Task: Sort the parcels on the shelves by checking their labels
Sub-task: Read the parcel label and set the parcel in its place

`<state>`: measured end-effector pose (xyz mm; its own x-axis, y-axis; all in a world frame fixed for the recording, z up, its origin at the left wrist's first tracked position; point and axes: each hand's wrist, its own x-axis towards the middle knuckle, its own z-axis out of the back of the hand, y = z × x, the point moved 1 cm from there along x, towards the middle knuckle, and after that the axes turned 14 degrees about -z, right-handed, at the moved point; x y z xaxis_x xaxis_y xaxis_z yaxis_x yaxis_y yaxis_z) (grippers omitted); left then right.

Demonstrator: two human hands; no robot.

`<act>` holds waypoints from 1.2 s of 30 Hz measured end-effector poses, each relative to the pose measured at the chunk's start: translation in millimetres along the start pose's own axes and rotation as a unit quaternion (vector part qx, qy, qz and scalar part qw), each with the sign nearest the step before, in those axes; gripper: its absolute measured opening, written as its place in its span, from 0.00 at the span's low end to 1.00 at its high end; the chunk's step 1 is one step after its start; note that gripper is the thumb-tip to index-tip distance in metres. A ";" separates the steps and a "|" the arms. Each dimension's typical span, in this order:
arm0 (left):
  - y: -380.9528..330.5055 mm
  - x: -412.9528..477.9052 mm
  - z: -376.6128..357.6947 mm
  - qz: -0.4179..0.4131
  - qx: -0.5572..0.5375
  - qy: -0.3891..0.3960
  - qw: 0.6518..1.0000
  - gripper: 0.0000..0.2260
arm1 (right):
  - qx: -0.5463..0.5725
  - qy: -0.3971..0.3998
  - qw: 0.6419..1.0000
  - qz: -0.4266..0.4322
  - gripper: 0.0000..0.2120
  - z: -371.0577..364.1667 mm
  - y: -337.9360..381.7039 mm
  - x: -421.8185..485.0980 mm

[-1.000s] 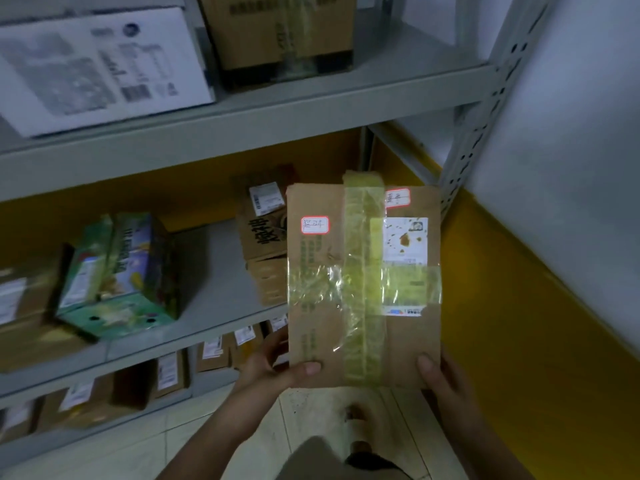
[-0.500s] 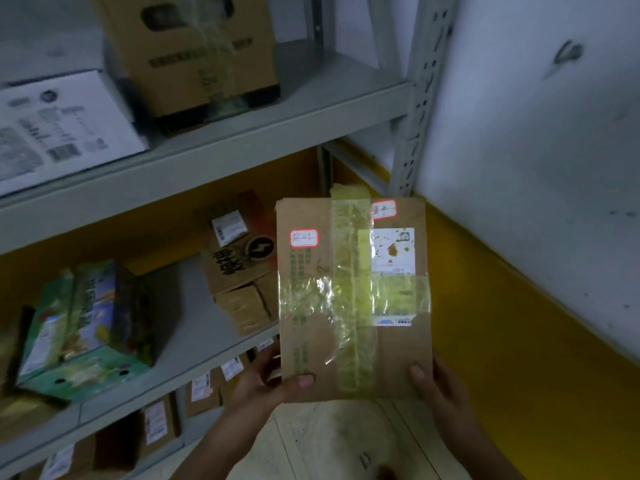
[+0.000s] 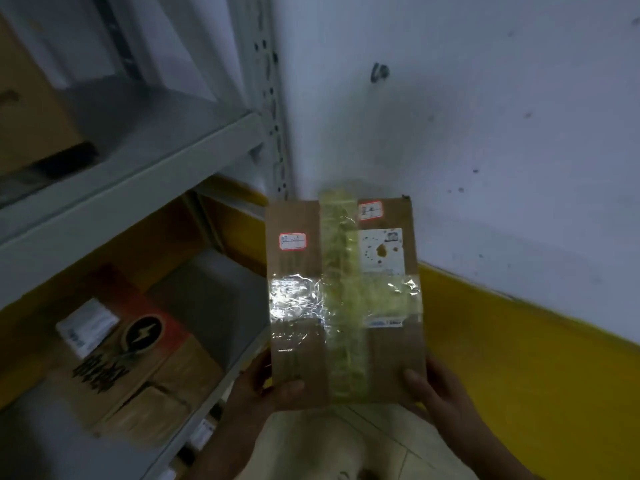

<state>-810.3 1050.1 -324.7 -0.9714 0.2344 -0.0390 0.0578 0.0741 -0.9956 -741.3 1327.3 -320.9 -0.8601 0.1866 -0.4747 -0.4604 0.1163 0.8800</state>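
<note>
A flat brown cardboard parcel (image 3: pixel 298 362) stands upright in front of me, crossed with yellowish and clear tape. It carries two small red-bordered stickers and a stained white shipping label (image 3: pixel 382 251). My left hand (image 3: pixel 266 389) grips its lower left corner with the thumb on the front face. At the lower right corner my right hand (image 3: pixel 436 389) holds it the same way. The fingers behind the parcel are hidden.
A grey metal shelf unit (image 3: pixel 131 188) fills the left side, its perforated upright (image 3: pixel 273 126) beside the parcel. A brown box with a lightning logo (image 3: pixel 138 337) lies on the middle shelf over other cartons. A white wall with a yellow base band (image 3: pixel 519 341) is to the right.
The view has swung right and up, so the shelves slid left and the wall fills more of the frame. The parcel stays held in both hands, now lower in view.
</note>
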 end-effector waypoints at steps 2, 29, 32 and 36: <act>6.4 5.6 9.5 0.010 -0.009 0.053 0.999 0.37 | 0.021 -0.052 0.998 0.007 0.47 -10.2 -13.9 -18.7; 8.7 -204.8 -299.7 0.066 0.026 0.571 0.818 0.32 | 0.262 -0.514 0.817 0.014 0.34 63.2 -196.5 -427.5; 5.6 -232.6 -339.5 0.060 0.010 0.593 0.803 0.33 | 0.283 -0.540 0.792 0.026 0.33 84.1 -203.3 -452.8; -0.2 -250.7 -386.5 0.057 -0.007 0.611 0.790 0.34 | 0.299 -0.566 0.767 0.034 0.25 113.7 -205.4 -467.7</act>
<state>-477.8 1366.0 -281.6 -0.0131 0.9999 -0.0084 0.1402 -0.0065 -0.9901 -219.5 1327.0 -281.3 0.0200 0.9013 -0.4327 0.0510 0.4313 0.9008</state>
